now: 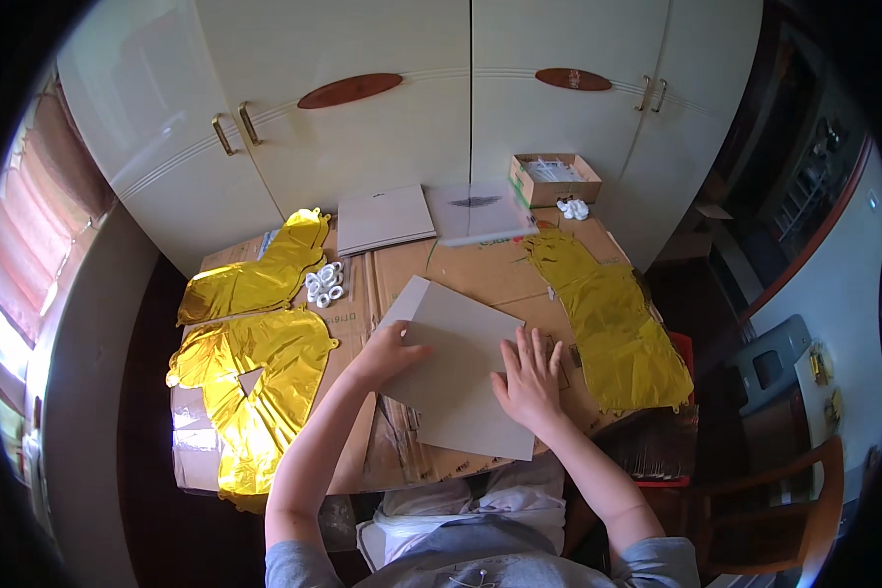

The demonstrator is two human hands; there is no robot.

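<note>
A grey cardboard sheet lies at a slant on the cardboard-covered table in front of me. My left hand grips its left edge, thumb on top and the other fingers curled and partly hidden. On the right side of the sheet, my right hand rests flat with its fingers spread. Shiny gold foil balloons, uninflated, lie on both sides: one at far left, one at near left and one at right. Several white rings sit in a pile beyond my left hand.
Toward the back are stacked grey boards and a translucent sheet. An open box of pale sticks stands behind a small white bundle. White cabinets close off the far side; a wooden chair stands at right.
</note>
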